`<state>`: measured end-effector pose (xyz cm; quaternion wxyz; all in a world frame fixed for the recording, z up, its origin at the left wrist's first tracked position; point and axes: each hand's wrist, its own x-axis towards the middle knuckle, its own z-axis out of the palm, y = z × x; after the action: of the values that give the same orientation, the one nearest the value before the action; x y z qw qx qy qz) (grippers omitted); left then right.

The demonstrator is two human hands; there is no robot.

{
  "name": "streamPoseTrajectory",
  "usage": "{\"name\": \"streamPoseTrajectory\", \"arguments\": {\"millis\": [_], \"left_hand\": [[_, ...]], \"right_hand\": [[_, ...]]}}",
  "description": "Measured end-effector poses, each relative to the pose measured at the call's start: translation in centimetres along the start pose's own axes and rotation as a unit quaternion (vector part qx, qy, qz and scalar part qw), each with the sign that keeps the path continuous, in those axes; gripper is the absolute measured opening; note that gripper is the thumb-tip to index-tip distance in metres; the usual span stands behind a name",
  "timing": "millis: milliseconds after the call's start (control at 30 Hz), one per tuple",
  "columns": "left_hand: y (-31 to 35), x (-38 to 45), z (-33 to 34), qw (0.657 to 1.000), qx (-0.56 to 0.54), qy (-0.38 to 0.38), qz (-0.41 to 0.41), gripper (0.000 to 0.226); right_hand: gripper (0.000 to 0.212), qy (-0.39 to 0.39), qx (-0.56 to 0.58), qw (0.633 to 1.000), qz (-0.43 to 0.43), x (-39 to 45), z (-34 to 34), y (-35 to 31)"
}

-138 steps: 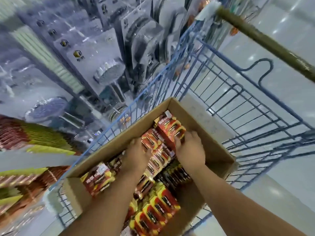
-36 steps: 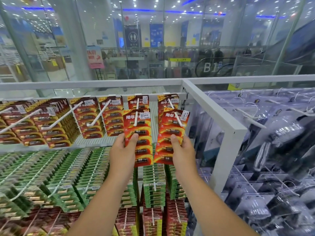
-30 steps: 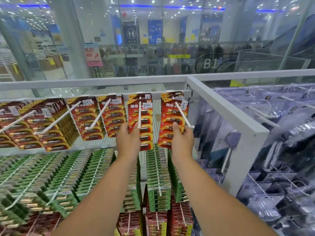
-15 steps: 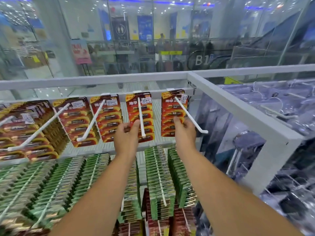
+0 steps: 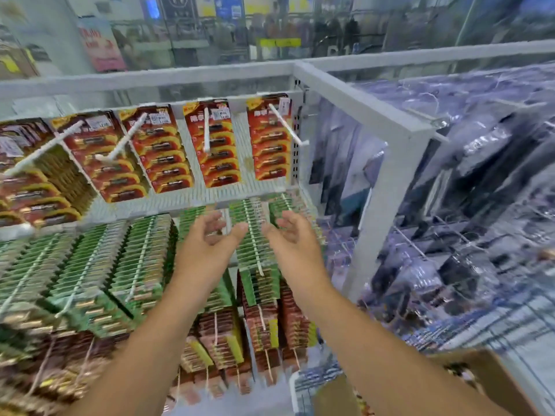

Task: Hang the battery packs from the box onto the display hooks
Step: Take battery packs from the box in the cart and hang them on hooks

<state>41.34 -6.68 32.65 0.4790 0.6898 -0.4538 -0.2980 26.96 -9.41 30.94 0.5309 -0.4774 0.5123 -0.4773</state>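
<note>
Both hands are empty, the left hand [image 5: 207, 244] and right hand [image 5: 292, 240] with fingers loose and spread. Red battery packs [image 5: 268, 142] hang on the top hooks [image 5: 288, 124] by the rack's right edge. The box [image 5: 480, 382] sits low right, so more packs probably wait there.

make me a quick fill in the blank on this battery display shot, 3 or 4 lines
1. Both the left hand and the right hand hold ____.
2. The top-row battery packs are mainly ____ in colour.
3. The packs in the row just below them are ____.
4. The cardboard box shows at the lower ____ corner.

Missing words: nothing; red; green; right
</note>
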Motion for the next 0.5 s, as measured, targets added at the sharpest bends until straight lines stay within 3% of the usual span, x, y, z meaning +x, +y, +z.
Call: {"name": "streamPoseTrajectory", "arguments": {"millis": [267, 500], "left_hand": [[-1.8, -8.2, 7.8, 0.997, -0.020, -0.074, -0.015, 0.035], [-2.0, -15.2, 19.5, 0.982, -0.020, -0.189, -0.022, 0.054]], "right_hand": [[0.025, 0.077, 0.039, 0.996, 0.038, -11.1, -12.8, 7.1], [0.030, 0.184, -0.042, 0.976, 0.105, -15.9, -28.2, 13.7]]}}
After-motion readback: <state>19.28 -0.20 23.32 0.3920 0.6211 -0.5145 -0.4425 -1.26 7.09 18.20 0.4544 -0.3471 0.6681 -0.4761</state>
